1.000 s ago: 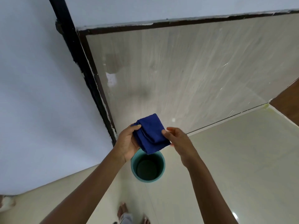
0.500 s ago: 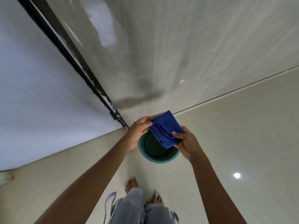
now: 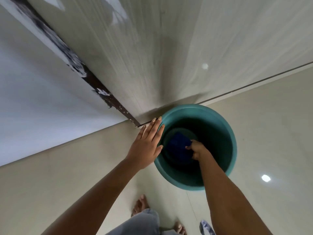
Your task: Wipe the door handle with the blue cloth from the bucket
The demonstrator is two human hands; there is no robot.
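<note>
Both hands low, I note: right hand pinches cloth inside bucket; left hand flat, fingers wide, over rim.

Right hand on blue cloth inside teal bucket

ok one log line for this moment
right hand: in bucket, on blue cloth | left hand: open, flat at rim | door handle: not in view | wipe: not seen
</note>
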